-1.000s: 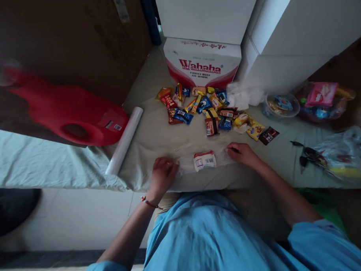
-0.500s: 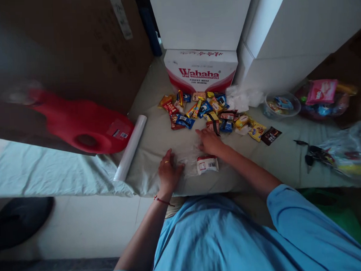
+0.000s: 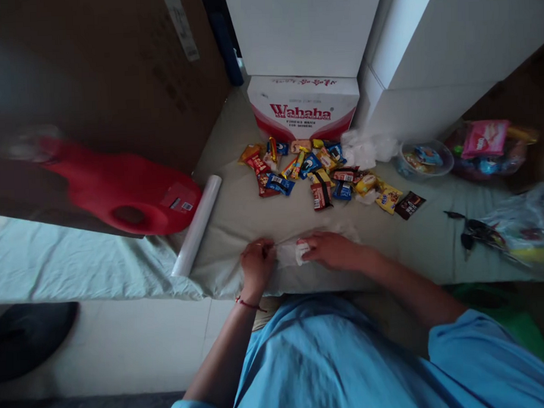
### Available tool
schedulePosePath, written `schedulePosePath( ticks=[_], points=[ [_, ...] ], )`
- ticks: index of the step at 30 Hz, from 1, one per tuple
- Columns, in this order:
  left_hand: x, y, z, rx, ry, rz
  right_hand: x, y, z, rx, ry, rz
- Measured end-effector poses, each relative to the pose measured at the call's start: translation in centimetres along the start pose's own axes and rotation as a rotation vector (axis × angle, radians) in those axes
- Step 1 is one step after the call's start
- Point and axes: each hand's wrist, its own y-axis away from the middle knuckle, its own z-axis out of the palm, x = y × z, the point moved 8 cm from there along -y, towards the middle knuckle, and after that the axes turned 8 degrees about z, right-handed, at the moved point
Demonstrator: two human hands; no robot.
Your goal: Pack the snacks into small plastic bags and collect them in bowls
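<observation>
Near the table's front edge, my left hand (image 3: 257, 265) pinches one end of a clear plastic bag (image 3: 284, 255). My right hand (image 3: 331, 250) is closed on a small red and white snack packet (image 3: 300, 252), with most of it covered by the fingers. The packet lies against the clear plastic; whether it is inside or on top I cannot tell. More thin clear plastic (image 3: 349, 230) shows just beyond the right hand. Farther back, several wrapped snacks lie in a loose pile, among them a blue packet (image 3: 279, 184) and a brown-red packet (image 3: 320, 195).
A white roll (image 3: 196, 225) and a red jug (image 3: 133, 191) lie at the left. Behind the snacks stands a Wahaba-style printed carton (image 3: 304, 107). At the right are a clear tub (image 3: 424, 158), keys (image 3: 467, 236) and a plastic bag of items (image 3: 529, 225).
My right hand has come back toward me from beside the snack pile and closed on the red and white packet. The left hand's fingers have closed on the clear plastic.
</observation>
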Motion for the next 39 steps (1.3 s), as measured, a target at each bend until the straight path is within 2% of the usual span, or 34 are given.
schedulePosePath(
  ticks=[2,4,7,10,13,14,17,19,22,23,25,28,31,34,37,39],
  points=[
    [-0.1,0.6,-0.9,0.086,0.055,0.041,0.0,1.4,1.2,0.021,0.046,0.037],
    [-0.4,1.4,-1.7,0.133,0.153,0.019,0.2,2.3,2.1,0.039,0.062,0.071],
    [0.0,2.2,-2.0,0.069,0.409,-0.111,0.5,2.9,3.0,0.076,0.022,0.106],
    [2.8,2.5,-1.0,-0.025,0.657,-0.18,0.6,3.1,3.4,0.133,-0.072,0.133],
    [6.8,2.1,1.3,-0.113,0.765,-0.138,0.4,3.6,3.1,0.224,-0.179,0.139],
    [8.2,1.9,2.3,-0.169,0.753,-0.08,0.4,3.9,2.9,0.255,-0.221,0.13],
    [11.2,2.0,4.4,-0.239,0.567,0.146,1.4,5.5,2.5,0.34,-0.368,0.174],
    [12.2,2.5,5.3,-0.247,0.393,0.293,3.8,7.2,2.1,0.467,-0.4,0.374],
    [12.6,3.7,6.3,-0.258,0.166,0.422,7.3,10.7,1.9,0.666,-0.277,0.773],
    [12.7,4.1,6.5,-0.264,0.101,0.441,7.9,11.4,1.9,0.689,-0.222,0.85],
    [12.9,4.4,6.6,-0.277,-0.019,0.462,8.4,11.9,1.9,0.673,-0.147,0.882],
    [13.5,4.5,6.2,-0.296,-0.17,0.481,8.0,11.6,1.0,0.663,-0.166,0.791],
    [14.1,4.5,5.7,-0.316,-0.262,0.51,7.7,10.5,-0.1,0.641,-0.378,0.722],
    [14.3,4.5,5.6,-0.317,-0.308,0.53,6.4,7.2,-0.8,0.522,-0.512,0.657],
    [13.8,4.5,5.8,-0.302,-0.303,0.52,4.4,2.7,-1.0,0.428,-0.408,0.571],
    [13.1,4.5,5.7,-0.286,-0.22,0.509,3.4,0.3,-0.7,0.373,-0.312,0.562]
  ],
)
